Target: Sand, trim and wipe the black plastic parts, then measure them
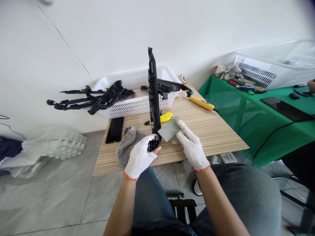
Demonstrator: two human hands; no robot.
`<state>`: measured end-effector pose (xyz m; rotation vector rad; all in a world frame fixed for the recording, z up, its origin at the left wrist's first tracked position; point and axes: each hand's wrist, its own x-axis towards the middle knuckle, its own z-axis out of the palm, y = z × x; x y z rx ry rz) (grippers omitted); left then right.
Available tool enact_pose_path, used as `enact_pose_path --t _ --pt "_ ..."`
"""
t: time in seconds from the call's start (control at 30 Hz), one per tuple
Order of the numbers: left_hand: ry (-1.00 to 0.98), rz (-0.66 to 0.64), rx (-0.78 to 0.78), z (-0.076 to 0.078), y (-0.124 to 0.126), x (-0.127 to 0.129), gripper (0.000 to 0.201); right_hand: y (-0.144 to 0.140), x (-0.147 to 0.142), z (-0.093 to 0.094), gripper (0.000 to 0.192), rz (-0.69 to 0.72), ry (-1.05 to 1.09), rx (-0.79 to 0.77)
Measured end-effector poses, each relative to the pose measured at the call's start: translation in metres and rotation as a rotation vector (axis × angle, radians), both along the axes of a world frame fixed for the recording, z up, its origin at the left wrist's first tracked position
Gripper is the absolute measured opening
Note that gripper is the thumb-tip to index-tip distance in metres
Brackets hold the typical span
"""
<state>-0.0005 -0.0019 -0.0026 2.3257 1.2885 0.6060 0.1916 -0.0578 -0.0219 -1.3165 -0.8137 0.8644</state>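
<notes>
Black plastic trim strip [153, 95] stands nearly upright on the desk [211, 131], its lower end buried in my left hand [140, 159], and I've got those gloved fingers [154, 151] wrapped tight around its base. Right hand [190, 144] comes in from the right, fingers pinching a grey-green abrasive pad [169, 130] that touches the strip low down, just above the left grip. Risk as I read it: the strip is tall and held only at the bottom, so a hard push from the pad could lever the top over toward the white basket [137, 101] at the far side, or twist it out of my grip. A grey cloth [128, 144] lies just left of my left hand, a yellow knife [164, 117] right behind the strip, a yellow-handled tool [201, 102] farther right. More black parts [93, 100] spill over the basket's left edge, and a phone [115, 129] sits near it.
</notes>
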Motion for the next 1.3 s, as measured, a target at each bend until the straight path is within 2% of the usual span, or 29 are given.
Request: enact_pose_path --t 0.17,0.37,0.5,0.7,0.9,1.13,1.3 --pt "-0.036 -0.024 -0.002 -0.001 0.001 -0.001 0.044 -0.001 0.003 -0.001 0.073 -0.038 -0.136 -0.086" --pt "-0.053 -0.037 0.005 -0.002 0.001 -0.002 0.045 -0.001 -0.004 0.007 0.083 0.071 0.012 -0.143" --pt "-0.122 -0.119 0.036 -0.001 0.001 -0.004 0.045 -0.002 -0.008 0.010 0.068 0.177 0.074 -0.182" --pt "-0.189 -0.127 -0.177 0.008 -0.003 -0.008 0.044 -0.006 -0.009 0.009 0.057 0.259 0.091 -0.164" --pt "-0.221 -0.092 -0.059 -0.002 -0.001 -0.012 0.038 -0.005 -0.006 0.011 0.045 0.294 -0.013 -0.260" --pt "-0.256 -0.175 -0.089 -0.006 0.003 -0.015 0.043 -0.002 -0.007 0.018 0.046 0.272 0.042 -0.300" --pt "-0.247 -0.196 -0.077 -0.008 0.005 -0.015 0.043 -0.001 -0.005 0.013 0.043 0.271 0.025 -0.299"
